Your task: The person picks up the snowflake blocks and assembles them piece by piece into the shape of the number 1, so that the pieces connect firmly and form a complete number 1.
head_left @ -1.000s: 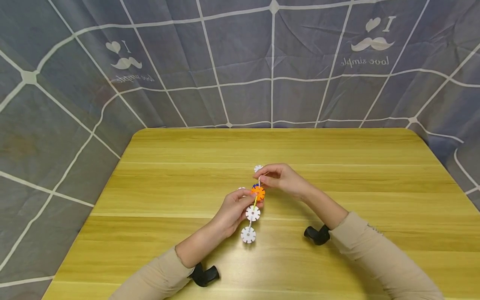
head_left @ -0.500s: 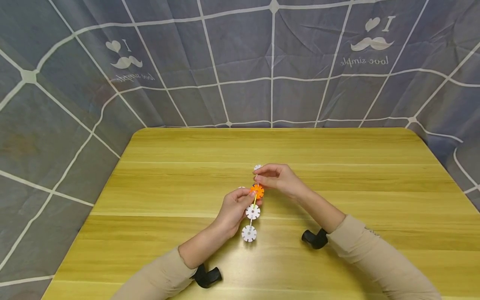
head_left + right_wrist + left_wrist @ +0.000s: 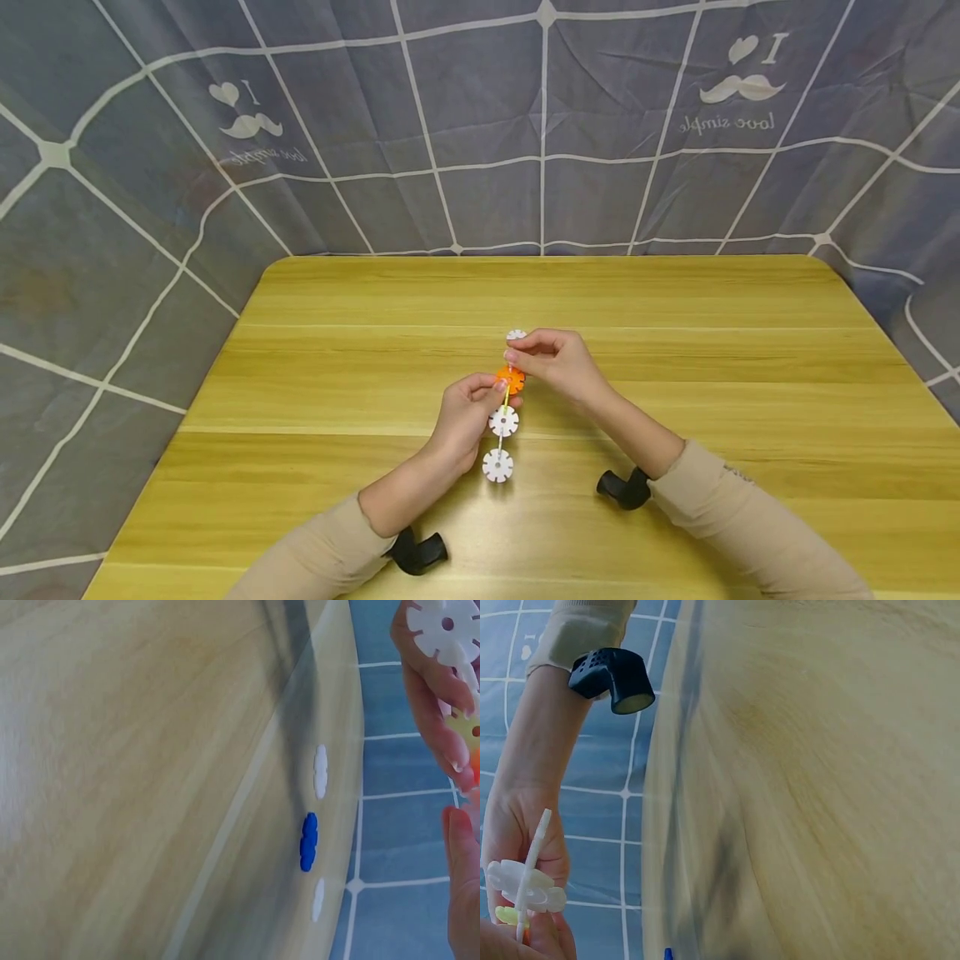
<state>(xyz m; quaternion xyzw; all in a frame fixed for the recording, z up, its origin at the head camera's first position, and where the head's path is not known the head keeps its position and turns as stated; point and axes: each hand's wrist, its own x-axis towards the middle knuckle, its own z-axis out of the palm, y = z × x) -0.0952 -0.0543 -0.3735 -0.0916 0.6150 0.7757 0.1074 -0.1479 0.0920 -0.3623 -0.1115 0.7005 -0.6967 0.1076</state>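
Observation:
My left hand (image 3: 465,417) holds a chain of slotted snowflake building discs, its fingers and thumb at an orange disc (image 3: 513,382) and an edge-on yellow disc (image 3: 506,398). Below these hang a white disc (image 3: 503,421), another turned edge-on, and a lower white disc (image 3: 497,466). At the orange disc's far side, my right hand (image 3: 561,362) pinches a white disc seen edge-on, mostly covered by the fingers. Whether it is slotted into the orange one cannot be made out. The right wrist view shows a yellow disc (image 3: 466,729) beside the orange.
Loose on the table in the right wrist view are a white disc (image 3: 321,771), a blue disc (image 3: 308,841) and another white disc (image 3: 319,900). Black wrist mounts (image 3: 418,552) sit on both forearms. A grey-blue gridded curtain (image 3: 480,125) surrounds the wooden table (image 3: 337,350).
Both hands and the chain have shifted slightly left. The right fingers have come a little closer to the orange disc, and the blue disc behind it is now hidden in the head view.

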